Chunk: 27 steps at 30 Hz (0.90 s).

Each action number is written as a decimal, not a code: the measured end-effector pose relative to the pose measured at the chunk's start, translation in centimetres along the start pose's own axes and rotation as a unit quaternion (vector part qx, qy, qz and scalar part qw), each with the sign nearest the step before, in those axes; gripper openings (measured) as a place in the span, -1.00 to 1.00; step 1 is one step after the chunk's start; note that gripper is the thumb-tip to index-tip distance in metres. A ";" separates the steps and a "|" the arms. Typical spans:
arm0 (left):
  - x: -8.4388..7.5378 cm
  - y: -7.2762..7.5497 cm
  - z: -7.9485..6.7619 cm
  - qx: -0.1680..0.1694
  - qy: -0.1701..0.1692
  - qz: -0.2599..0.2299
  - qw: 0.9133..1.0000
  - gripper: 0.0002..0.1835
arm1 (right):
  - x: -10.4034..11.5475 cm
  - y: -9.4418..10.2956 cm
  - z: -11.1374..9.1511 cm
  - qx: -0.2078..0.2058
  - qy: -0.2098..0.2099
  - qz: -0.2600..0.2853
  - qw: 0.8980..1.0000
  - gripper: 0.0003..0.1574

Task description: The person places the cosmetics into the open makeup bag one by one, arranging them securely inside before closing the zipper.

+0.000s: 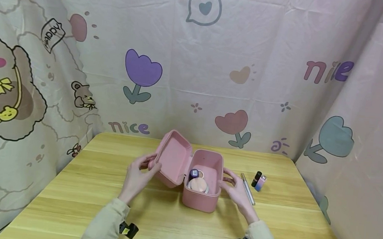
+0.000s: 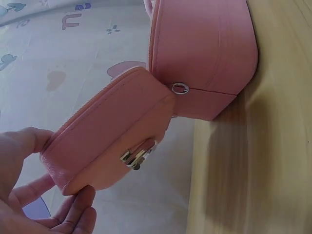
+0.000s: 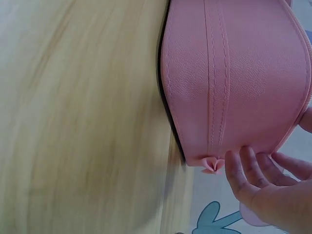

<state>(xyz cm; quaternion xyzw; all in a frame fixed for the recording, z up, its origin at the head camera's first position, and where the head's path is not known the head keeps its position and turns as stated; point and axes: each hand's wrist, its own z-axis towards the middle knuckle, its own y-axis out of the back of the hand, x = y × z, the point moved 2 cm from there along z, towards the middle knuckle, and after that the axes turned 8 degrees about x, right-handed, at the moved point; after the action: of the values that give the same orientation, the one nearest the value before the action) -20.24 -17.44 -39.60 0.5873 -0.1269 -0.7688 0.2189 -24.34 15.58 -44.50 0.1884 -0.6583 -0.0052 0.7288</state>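
Note:
A pink cosmetic case [image 1: 201, 201] stands on the table with its lid [image 1: 174, 157] swung out to the left. My left hand [image 1: 140, 173] grips the lid's outer end, thumb at the zippered rim and fingers beneath, as the left wrist view shows. At the opposite side, my right hand [image 1: 236, 190] holds the case wall, its thumb at the rim and fingertips against the outside. Inside the case lie a round pale-pink puff-like item [image 1: 198, 185], a small dark-blue container [image 1: 193, 174] and a small round item partly behind them. A metal clasp fitting [image 2: 139, 155] shows on the lid.
Right of the case, on the wooden table [image 1: 105, 187], lie a slim silver pen-like stick [image 1: 248, 190], a black lipstick-like tube [image 1: 256, 179] and a pink-to-blue tube [image 1: 260, 183]. A printed curtain [image 1: 188, 70] hangs behind the table and along both sides.

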 end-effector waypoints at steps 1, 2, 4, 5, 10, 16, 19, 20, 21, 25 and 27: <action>-0.1 0.1 0.0 0.005 -0.001 0.000 1.000 -0.50 | 0.0 0.0 0.0 0.002 -0.003 0.003 1.000 -0.26; -0.2 0.2 0.0 0.011 -0.002 0.000 1.000 -0.49 | -0.1 0.1 0.0 0.002 -0.006 0.007 1.000 -0.25; -0.3 0.5 0.3 0.024 -0.006 0.000 1.000 -0.47 | -0.1 0.1 0.1 0.005 -0.006 0.009 1.000 -0.25; -0.4 0.7 0.5 0.029 -0.007 -0.002 1.000 -0.47 | -0.1 0.1 0.2 0.006 -0.005 0.010 1.000 -0.26; -0.7 1.7 1.6 0.059 -0.002 0.000 0.998 -0.50 | -0.1 0.2 0.5 0.007 -0.004 0.015 1.000 -0.27; -0.8 2.1 2.1 0.105 0.014 -0.005 0.994 -0.50 | -0.2 0.3 0.6 0.011 -0.005 0.011 1.000 -0.28; -0.7 2.1 2.1 0.111 0.021 -0.007 0.994 -0.50 | -0.2 0.3 0.6 0.013 -0.003 0.006 1.000 -0.28; -0.7 2.1 2.1 0.111 0.024 -0.009 0.993 -0.50 | -0.2 0.2 0.5 0.013 -0.003 0.005 1.000 -0.29; -0.7 2.1 2.1 0.112 0.025 -0.009 0.993 -0.50 | -0.2 0.2 0.5 0.013 -0.002 0.005 1.000 -0.29; -0.8 2.0 1.9 0.116 0.027 -0.015 0.993 -0.49 | -0.4 0.3 0.4 0.011 0.008 -0.004 1.000 -0.31; -0.8 2.0 1.8 0.116 0.027 -0.017 0.993 -0.48 | -0.5 0.5 0.3 0.000 0.007 -0.005 1.000 -0.32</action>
<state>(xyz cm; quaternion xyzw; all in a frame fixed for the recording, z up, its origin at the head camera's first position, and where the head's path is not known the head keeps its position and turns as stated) -21.47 -18.90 -37.54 0.6317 -0.1991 -0.7362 0.1391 -24.84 16.13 -44.84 0.1919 -0.6520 -0.0072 0.7335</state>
